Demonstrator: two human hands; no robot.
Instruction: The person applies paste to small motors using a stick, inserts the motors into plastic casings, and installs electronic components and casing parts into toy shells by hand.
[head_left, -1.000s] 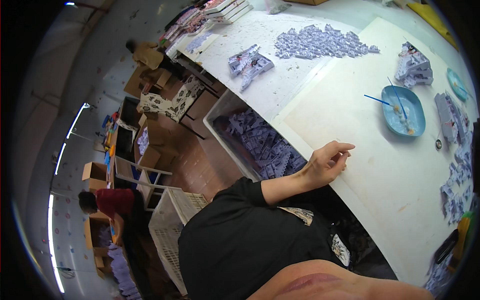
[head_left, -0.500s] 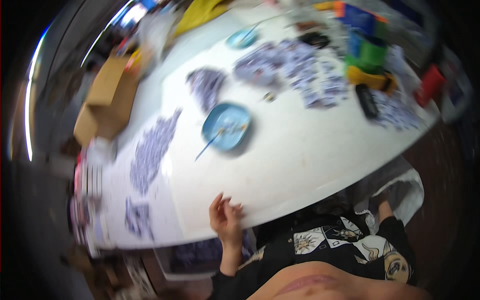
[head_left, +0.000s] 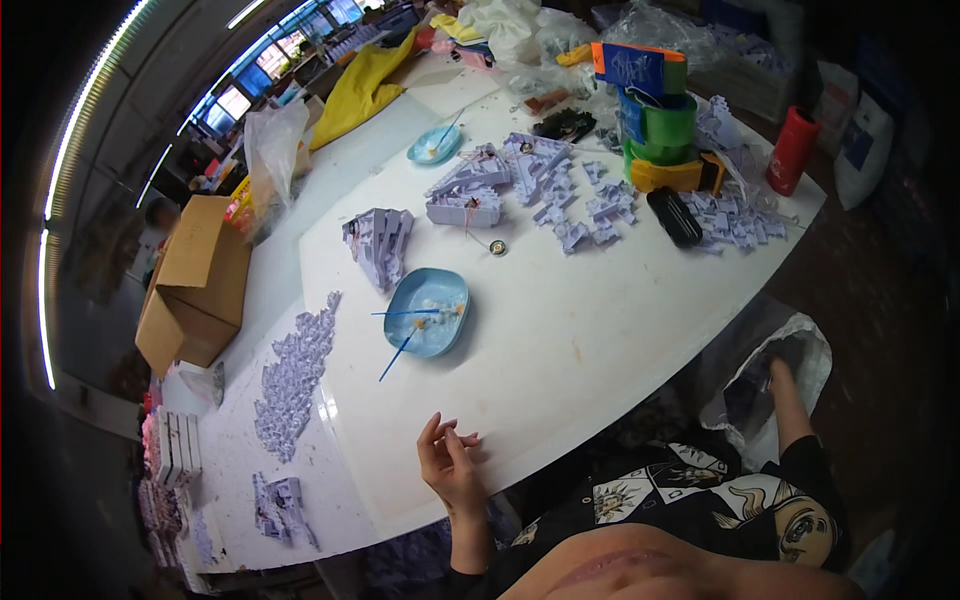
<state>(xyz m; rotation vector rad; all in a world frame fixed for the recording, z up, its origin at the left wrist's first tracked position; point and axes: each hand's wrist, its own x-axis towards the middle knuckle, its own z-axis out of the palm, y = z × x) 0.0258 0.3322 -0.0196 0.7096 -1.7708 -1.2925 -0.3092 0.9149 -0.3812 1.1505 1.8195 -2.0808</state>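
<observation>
My left hand (head_left: 448, 460) rests at the near edge of the white table (head_left: 560, 370), palm turned up, with loosely bent fingers apart and nothing in them. At my right side, my right hand (head_left: 778, 372) reaches into a white woven sack (head_left: 815, 350) beside the table; its fingers are hidden inside. Beyond the left hand stands a light-blue dish (head_left: 405, 340) with whitish paste and two thin blue sticks. Stacked pale-lilac plastic parts (head_left: 380, 245) lie behind it, and more assembled parts with wires (head_left: 465, 208) sit farther back. A small round metal piece (head_left: 498, 247) lies near them.
Small lilac pieces form a heap (head_left: 295, 380) at left and another (head_left: 745, 220) at right. A cardboard box (head_left: 200, 280) stands left. Back right are a green tape roll (head_left: 665, 130), a black case (head_left: 675, 217) and a red cylinder (head_left: 793, 150). A second blue dish (head_left: 434, 146) sits far back.
The view has shifted, and things on the table appear lower and farther left. My right arm reaches farther into the sack. My left hand stays at the table edge, much the same shape.
</observation>
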